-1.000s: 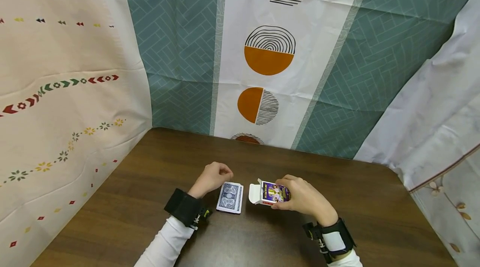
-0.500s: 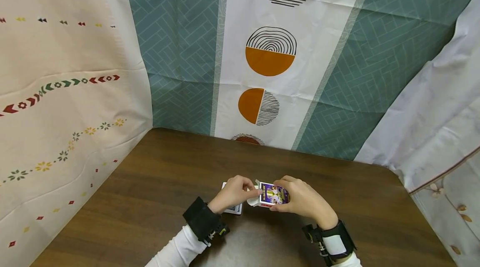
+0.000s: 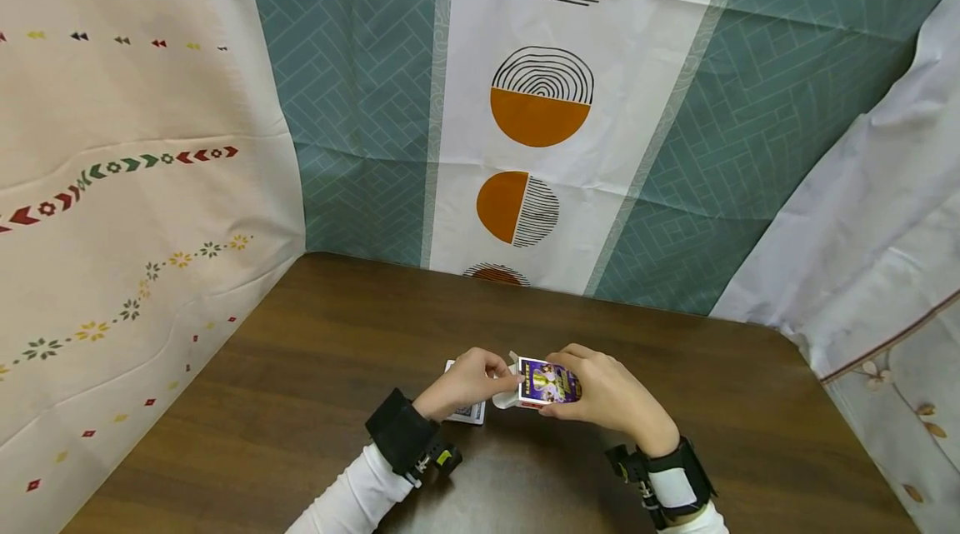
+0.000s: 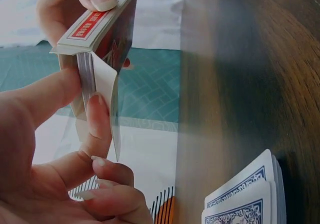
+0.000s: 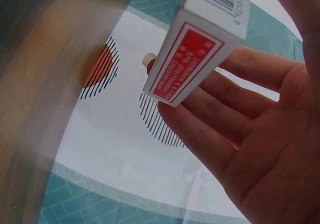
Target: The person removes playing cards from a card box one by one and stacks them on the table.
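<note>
My right hand (image 3: 606, 396) grips a purple card box (image 3: 550, 382) with thumb and fingers on its narrow sides, open end facing left. In the left wrist view the ends of several playing cards (image 4: 86, 74) show inside the opening, beside a white flap (image 4: 105, 76). Thumb and a finger of my left hand (image 3: 471, 380) pinch those card ends right at the mouth. Beneath that hand lies a stack of playing cards (image 3: 471, 414), blue patterned backs up, partly hidden in the head view. The right wrist view shows the box's red-labelled side (image 5: 187, 61).
Both hands work over a brown wooden table (image 3: 337, 326). A teal and white patterned cloth (image 3: 360, 101) hangs behind its far edge. Pale cloths hang on the left (image 3: 150, 209) and right (image 3: 862, 226).
My left hand has moved right, from beside the card stack to the box's open end, and now pinches the cards there. The right hand and box have stayed nearly in place.
</note>
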Available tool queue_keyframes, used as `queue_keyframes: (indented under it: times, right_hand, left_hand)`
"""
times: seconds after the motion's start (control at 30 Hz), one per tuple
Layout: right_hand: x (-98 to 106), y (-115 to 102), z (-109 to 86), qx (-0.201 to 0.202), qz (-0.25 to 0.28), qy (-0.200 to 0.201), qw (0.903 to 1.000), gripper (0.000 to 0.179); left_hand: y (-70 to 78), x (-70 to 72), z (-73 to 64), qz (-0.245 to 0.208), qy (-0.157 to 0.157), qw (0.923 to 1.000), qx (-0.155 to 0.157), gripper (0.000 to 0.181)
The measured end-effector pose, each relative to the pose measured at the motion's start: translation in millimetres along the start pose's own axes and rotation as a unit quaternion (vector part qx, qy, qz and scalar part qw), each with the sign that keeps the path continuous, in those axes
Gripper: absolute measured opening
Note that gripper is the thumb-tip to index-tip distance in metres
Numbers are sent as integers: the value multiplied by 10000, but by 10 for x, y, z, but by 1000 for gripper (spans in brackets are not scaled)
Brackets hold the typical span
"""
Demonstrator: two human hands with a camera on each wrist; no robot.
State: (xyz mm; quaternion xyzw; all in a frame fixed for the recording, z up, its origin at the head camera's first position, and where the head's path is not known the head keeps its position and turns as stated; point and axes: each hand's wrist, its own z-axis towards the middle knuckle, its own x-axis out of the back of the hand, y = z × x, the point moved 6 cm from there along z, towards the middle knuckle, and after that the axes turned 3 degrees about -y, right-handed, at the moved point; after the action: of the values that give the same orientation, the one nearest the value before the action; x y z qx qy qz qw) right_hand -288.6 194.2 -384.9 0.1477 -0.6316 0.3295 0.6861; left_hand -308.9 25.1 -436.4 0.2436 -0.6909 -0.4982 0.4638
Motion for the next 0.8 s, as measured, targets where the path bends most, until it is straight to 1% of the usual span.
queue_keyframes:
  times: [0.13,0.37,0.53,0.8]
  right_hand:
    - [17,-17,-1,22,40,39,10000,56]
    - [21,-24,-3,2,46,18,10000,56]
    - [19,-15,-7,-60,42,11,10000,56]
    - [26,36,-12,-257,-20,-60,9997,60]
  left_hand:
    - [15,-1,-16,-150,-61,9999,56,23]
    - [-52,4,8,-590,-256,9973,354,23]
    - [-56,61,9,-618,-319,9970,328,23]
    - [-76,192,-16,-614,-282,9970,368,23]
